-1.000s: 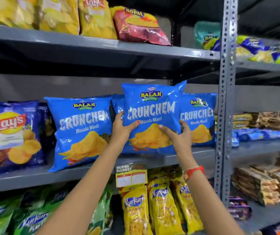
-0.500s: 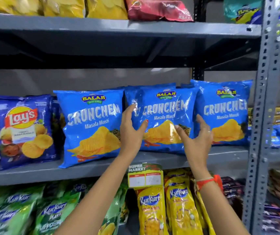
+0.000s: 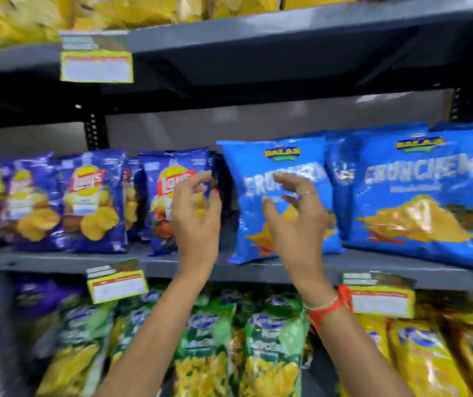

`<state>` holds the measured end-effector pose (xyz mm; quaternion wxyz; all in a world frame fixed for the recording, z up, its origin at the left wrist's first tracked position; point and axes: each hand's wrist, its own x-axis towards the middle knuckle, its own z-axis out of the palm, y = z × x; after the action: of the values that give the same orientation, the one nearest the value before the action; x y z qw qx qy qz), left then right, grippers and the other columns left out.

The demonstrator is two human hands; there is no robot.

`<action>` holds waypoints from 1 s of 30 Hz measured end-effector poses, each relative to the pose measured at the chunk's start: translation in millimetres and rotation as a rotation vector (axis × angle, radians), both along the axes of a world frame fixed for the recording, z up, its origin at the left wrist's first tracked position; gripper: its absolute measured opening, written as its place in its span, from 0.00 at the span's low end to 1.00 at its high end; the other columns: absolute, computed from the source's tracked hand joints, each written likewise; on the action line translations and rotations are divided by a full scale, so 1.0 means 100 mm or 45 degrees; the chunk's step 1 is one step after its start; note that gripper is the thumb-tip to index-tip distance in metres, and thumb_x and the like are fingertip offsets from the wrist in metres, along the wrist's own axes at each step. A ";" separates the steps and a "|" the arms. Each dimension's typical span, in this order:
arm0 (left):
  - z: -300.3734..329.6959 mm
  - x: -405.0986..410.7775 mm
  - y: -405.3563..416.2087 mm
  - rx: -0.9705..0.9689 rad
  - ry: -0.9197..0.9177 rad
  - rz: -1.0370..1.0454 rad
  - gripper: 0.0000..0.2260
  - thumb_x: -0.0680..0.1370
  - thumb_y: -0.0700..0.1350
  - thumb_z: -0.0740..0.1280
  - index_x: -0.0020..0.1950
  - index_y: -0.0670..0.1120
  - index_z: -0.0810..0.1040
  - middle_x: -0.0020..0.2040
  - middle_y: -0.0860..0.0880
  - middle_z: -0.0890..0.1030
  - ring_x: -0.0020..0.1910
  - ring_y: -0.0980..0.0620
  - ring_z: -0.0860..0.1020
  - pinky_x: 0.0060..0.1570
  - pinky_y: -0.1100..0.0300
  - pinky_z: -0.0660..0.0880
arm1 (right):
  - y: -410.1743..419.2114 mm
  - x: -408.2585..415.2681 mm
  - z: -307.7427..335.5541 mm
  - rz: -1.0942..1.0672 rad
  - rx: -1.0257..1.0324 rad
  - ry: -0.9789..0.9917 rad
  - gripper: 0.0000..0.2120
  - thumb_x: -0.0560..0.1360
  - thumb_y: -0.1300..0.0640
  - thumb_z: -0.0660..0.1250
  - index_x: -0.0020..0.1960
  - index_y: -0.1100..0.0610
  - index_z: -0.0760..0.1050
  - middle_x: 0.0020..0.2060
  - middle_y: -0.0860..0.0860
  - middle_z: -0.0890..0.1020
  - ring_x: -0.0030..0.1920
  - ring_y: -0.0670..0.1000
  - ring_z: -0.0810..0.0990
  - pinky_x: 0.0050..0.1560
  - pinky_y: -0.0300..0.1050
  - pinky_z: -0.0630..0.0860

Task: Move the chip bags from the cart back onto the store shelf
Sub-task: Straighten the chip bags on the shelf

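- Both of our hands are empty here: the left hand hovers with fingers spread in front of the gap between the dark-blue Lay's bags and the bright-blue Balaji Crunchem bags, and the right hand is held loose and apart in front of the leftmost Crunchem bag, clamped on nothing.
- That bag stands upright at the front edge of the middle shelf, tilted slightly, with its neighbour Crunchem bag just beside it to the right.
- We judge the step in hand to be squaring up the row (the cart is out of view, so how many bags remain we cannot tell).
- To do it well, we should press with flat palms on the bag's sides, not pinch the puffed middle.
- Nudge its base back from the shelf's front edge so it cannot tip forward.
- Keep faces outward.
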<state>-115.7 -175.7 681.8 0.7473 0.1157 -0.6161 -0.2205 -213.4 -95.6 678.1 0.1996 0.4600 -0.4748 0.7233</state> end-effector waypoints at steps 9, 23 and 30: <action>-0.15 0.61 -0.80 0.393 -0.340 0.179 0.32 0.74 0.44 0.66 0.74 0.50 0.54 0.76 0.47 0.57 0.75 0.52 0.54 0.72 0.54 0.54 | -1.12 0.69 -0.01 0.198 0.523 0.091 0.36 0.67 0.59 0.69 0.71 0.59 0.58 0.70 0.60 0.66 0.70 0.58 0.65 0.71 0.56 0.65; -0.21 0.80 -1.15 0.499 -0.508 -0.202 0.32 0.75 0.31 0.61 0.74 0.49 0.54 0.62 0.55 0.69 0.58 0.58 0.69 0.41 0.78 0.73 | -1.25 0.80 -0.29 0.234 0.671 -0.086 0.33 0.72 0.67 0.60 0.73 0.54 0.52 0.67 0.59 0.67 0.66 0.58 0.68 0.62 0.48 0.68; -0.24 0.84 -1.28 0.550 -0.469 -0.205 0.32 0.73 0.31 0.63 0.74 0.50 0.56 0.68 0.47 0.71 0.64 0.50 0.71 0.59 0.54 0.73 | -1.32 0.82 -0.33 0.250 0.658 -0.035 0.32 0.73 0.66 0.60 0.73 0.52 0.53 0.68 0.58 0.66 0.67 0.57 0.67 0.63 0.48 0.67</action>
<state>-32.1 -303.7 657.5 0.5610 0.2609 -0.6874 -0.3805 -131.1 -227.8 645.0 -0.0020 0.5297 -0.5994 0.6002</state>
